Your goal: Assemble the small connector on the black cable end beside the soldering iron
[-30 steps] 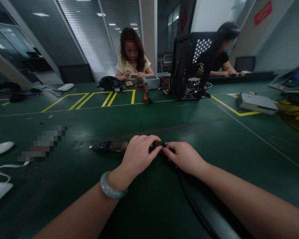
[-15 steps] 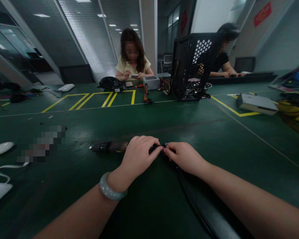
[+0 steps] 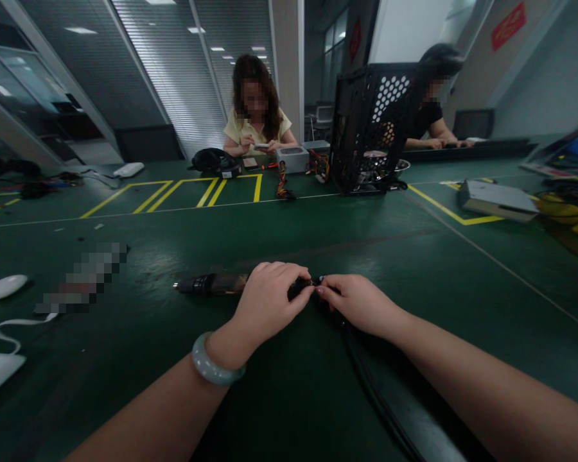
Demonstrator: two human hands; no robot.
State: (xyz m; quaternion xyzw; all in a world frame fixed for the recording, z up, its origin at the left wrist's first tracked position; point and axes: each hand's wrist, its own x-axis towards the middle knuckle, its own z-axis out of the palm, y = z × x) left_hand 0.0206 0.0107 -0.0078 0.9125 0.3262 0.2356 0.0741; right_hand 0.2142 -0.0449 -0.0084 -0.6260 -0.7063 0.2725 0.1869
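Note:
A dark cylindrical tool (image 3: 216, 284) lies across the green table, its metal tip pointing left. My left hand (image 3: 272, 298), with a pale bangle (image 3: 214, 362) at the wrist, is wrapped round the tool's right part. My right hand (image 3: 356, 301) is closed, thumb and forefinger pinched at the tool's right end beside the left fingertips. From under the right hand a black cable (image 3: 373, 385) runs down toward the bottom edge. What exactly the right fingertips pinch is too small and dark to make out.
On the green table (image 3: 289, 234) stand a black computer case (image 3: 356, 128) and a grey power supply (image 3: 293, 159) with wires. A grey metal box (image 3: 498, 200) lies right; a white mouse (image 3: 4, 287) lies left. Two people sit across the table, one holding a phone.
The fingertips of both hands have shifted very slightly where they meet. The tool and the cable stay in place.

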